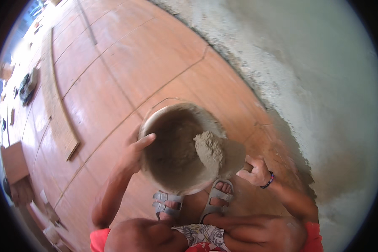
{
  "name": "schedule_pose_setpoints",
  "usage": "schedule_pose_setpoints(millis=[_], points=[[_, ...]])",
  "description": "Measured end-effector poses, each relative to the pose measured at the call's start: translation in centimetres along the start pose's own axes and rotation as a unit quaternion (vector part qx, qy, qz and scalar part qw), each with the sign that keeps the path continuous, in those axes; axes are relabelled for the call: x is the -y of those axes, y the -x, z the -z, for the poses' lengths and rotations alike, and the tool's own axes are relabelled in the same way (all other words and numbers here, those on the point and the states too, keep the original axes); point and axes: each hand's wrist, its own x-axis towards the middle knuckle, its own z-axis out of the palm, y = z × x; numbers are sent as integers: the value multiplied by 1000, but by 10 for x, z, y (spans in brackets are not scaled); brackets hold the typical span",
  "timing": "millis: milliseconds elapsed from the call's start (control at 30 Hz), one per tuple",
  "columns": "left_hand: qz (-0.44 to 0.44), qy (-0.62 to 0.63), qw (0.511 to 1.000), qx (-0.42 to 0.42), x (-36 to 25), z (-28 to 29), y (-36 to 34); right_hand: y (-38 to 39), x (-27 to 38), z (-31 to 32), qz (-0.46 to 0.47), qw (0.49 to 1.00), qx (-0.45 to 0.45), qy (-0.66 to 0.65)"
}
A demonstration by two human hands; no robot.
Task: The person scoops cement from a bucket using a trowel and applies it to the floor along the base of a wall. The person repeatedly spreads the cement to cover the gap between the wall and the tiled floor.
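Observation:
A round bucket (219,122) with a pale rim and a thin wire handle is tilted so that its mouth faces me. Grey-brown mortar coats its inside. My left hand (137,148) grips the bucket's left rim, with the thumb over the edge and the fingers hidden behind the wall. Over the right side of the mouth lies a trowel (234,156), its blade loaded with a lump of wet mortar (210,152). My right hand (256,170) is closed around the trowel's handle, just outside the rim.
Orange-brown tiles (126,50) cover the floor. A smeared grey wall (323,84) runs along the right. At left lie a long wooden plank (56,101), a dark object (28,89), a loose tile (15,163) and broken scraps (50,212). My sandalled feet (216,199) stand below the bucket.

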Motion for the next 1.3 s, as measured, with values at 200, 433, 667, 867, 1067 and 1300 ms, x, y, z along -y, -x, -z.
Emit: schedule_pose_setpoints(millis=[200, 433, 667, 867, 1067, 1300], points=[[8, 43, 999, -27, 24, 34, 1, 15, -64, 15, -141, 977, -157, 28], [-5, 8, 999, -32, 23, 35, 3, 26, -105, 9, -257, 931, -200, -166], [8, 31, 999, -43, 20, 32, 4, 36, -114, 14, -219, 924, -222, -223], [12, 46, 998, -43, 22, 34, 1, 47, -126, 44, -231, 920, -237, -210], [10, -2, 999, -51, 25, 40, 1, 63, -103, 74, -252, 907, -249, -230], [11, 9, 1000, -26, 21, 34, 0, 96, -69, 107, -269, 909, -257, -185]])
